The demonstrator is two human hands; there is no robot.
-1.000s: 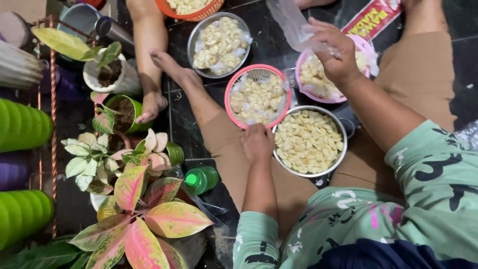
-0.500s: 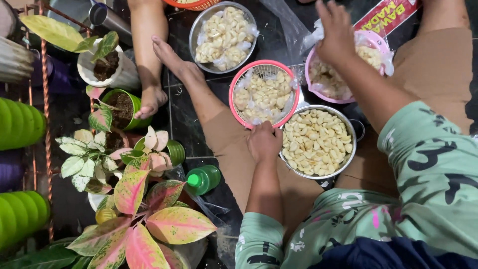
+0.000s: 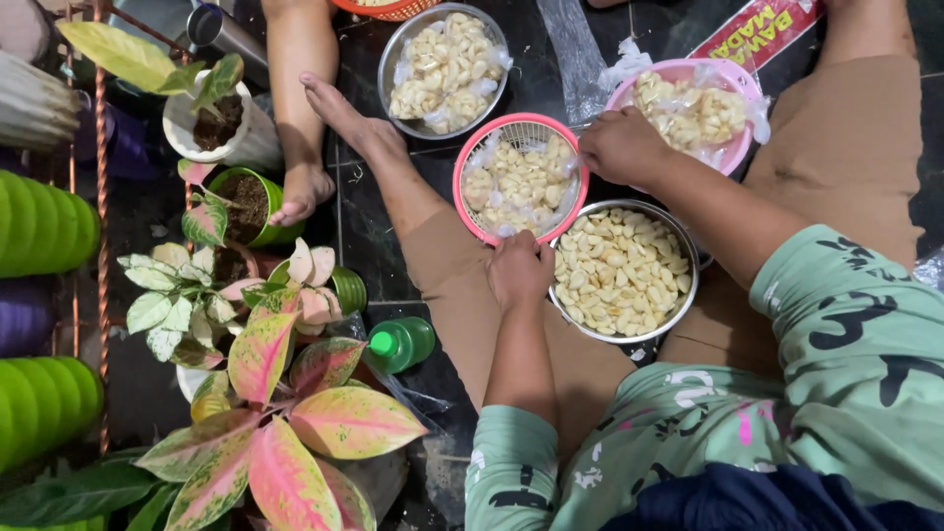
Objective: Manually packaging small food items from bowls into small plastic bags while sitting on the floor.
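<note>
Gripping near rim of pink strainer basket (image 3: 519, 187) of peeled garlic: left hand (image 3: 519, 270), curled shut. Resting fisted on far rim: right hand (image 3: 621, 147). Between hands, steel bowl (image 3: 688, 258) of cloves; beyond right, pink bowl (image 3: 739, 81), bagged cloves.

The left hand (image 3: 519, 267) sits low in the middle of the view, curled into a loose fist with the knuckles turned up toward twelve o'clock and the fingers tucked under (their tips are hidden). Its bare forearm runs straight down toward six o'clock, ending in a green patterned sleeve at the elbow. The right hand (image 3: 621, 147) lies higher, toward one o'clock from the left hand, palm down, fingers bent and pointing toward ten o'clock. Its forearm slants away toward four o'clock, bare to the elbow, where the same green sleeve begins. The two hands are apart, not touching.
</note>
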